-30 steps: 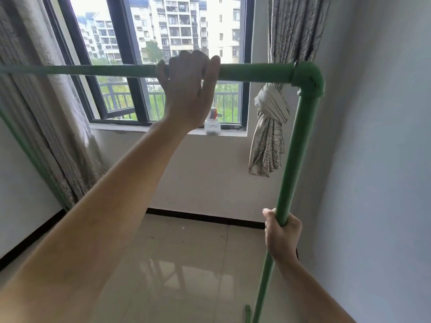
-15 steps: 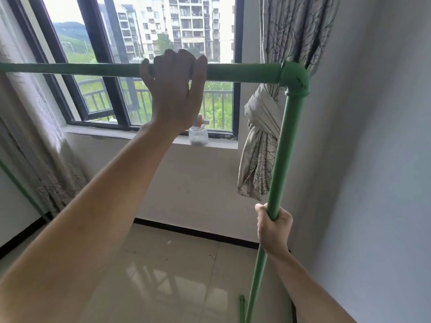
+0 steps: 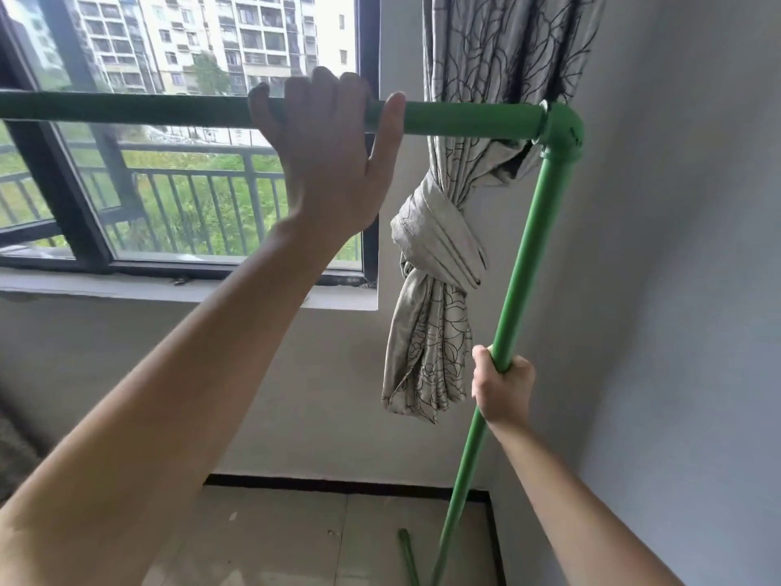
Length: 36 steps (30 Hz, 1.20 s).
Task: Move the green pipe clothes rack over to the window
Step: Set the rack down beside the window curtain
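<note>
Green pipe clothes rack (image 3: 465, 120): top bar runs off left edge, far end unseen; upright leg leaves bottom edge, feet hidden. Left hand (image 3: 325, 162) covers bar section; right hand (image 3: 503, 384) covers part of upright. Curtain (image 3: 435, 315) top cut off.

Nothing here can be read: no label or brand on the rack (image 3: 465, 120), none on the curtain (image 3: 435, 264) beside it (only a printed leaf pattern).
</note>
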### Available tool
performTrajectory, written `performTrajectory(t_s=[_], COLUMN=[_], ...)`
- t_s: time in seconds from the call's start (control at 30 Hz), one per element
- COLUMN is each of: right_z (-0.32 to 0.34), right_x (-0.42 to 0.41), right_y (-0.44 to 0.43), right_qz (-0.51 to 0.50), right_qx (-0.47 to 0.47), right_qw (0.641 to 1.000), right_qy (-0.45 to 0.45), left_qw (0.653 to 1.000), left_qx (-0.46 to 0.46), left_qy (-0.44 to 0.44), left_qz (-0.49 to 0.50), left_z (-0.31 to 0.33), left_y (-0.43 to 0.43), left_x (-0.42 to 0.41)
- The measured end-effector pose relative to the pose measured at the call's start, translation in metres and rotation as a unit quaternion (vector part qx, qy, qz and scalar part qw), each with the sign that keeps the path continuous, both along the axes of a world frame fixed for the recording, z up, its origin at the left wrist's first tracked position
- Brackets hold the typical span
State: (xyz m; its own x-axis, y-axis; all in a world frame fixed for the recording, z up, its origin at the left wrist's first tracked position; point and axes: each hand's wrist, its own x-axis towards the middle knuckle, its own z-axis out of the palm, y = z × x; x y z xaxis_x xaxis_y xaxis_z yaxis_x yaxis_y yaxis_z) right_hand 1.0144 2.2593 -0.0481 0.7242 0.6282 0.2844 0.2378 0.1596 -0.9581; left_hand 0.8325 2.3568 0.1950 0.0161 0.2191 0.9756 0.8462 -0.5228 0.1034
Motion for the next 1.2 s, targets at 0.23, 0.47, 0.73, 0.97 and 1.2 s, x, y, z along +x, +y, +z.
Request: performTrajectory(t_s=[0.23,0.47,0.73,0.97,1.2], right_z=[0.002,0.012,0.008,-0.018,-0.036], right_x=[0.038,0.08,0.095,0.091,0.087], right_y=[0.064,0.114,0.116,0.092,0.082], right_qz=[0.005,0.014,0.066,0.124,0.126], right_qx=[-0.024,-0.054,-0.054,-0.061,-0.096], right_qw=[1.0,0.998,0.994,0.984,0.977], right_qy=[0.004,-0.012,-0.067,-0.109,-0.141], left_qw=[0.998,0.993,0.992,0.992,0.992], left_qx=[-0.026,-0.083,-0.075,-0.057,-0.06], left_qy=[0.051,0.085,0.09,0.089,0.088], left_qz=[-0.014,0.005,0.046,0.071,0.067], left_z=[-0.008,0.004,-0.002,-0.008,-0.012], left_y=[0.055,0.089,0.102,0.095,0.086], left_x=[0.034,0.071,0.082,0.071,0.07])
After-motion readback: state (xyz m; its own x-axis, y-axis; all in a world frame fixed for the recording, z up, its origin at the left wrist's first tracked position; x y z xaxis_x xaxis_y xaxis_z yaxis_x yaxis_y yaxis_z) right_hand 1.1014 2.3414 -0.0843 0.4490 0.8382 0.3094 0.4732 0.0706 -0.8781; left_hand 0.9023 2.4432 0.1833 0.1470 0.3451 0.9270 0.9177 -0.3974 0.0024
